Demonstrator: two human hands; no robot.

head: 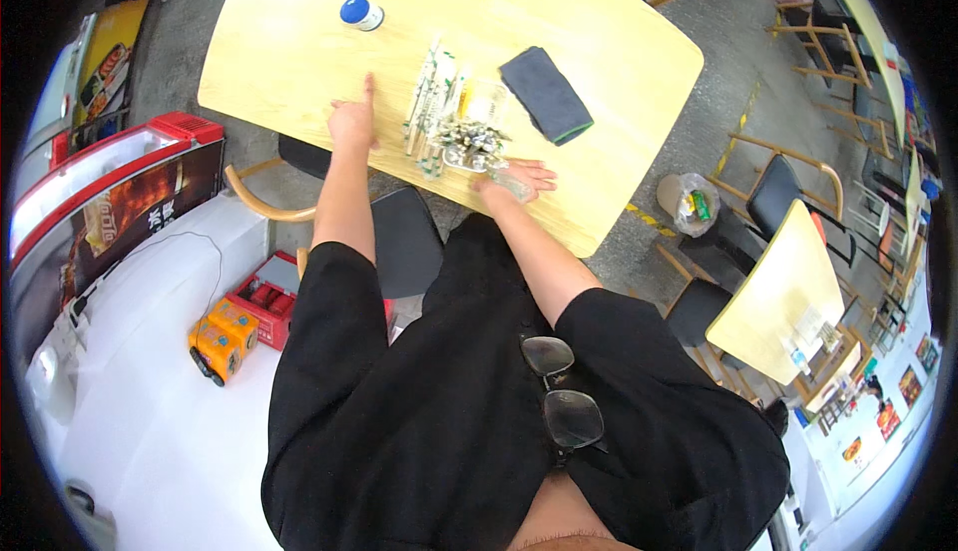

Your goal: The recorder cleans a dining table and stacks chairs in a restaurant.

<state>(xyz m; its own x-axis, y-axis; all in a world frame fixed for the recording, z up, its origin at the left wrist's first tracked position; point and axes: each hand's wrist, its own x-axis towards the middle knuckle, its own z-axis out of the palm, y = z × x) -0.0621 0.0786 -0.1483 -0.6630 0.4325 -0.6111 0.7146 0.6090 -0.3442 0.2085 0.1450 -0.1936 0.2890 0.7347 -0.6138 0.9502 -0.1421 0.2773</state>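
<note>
My left hand (352,121) is over the near left part of the pale wooden table (292,34), its index finger stretched out and the other fingers curled, with nothing in it. My right hand (524,180) lies with spread fingers at the near edge, beside or on a clear object (510,186) that its wrist partly covers. Between the hands are a row of paper-wrapped chopsticks (430,105) and a holder full of shiny metal utensils (473,139). Behind the utensils is a clear container with something yellow (481,102). A folded dark grey cloth (547,96) lies to the right.
A blue-lidded round container (361,13) stands at the back left of the table. Black-seated chairs (408,240) touch the near side. A lined waste bin (692,203) stands on the floor at the right, near another table (786,296). A red-edged chest freezer (187,128) is at the left.
</note>
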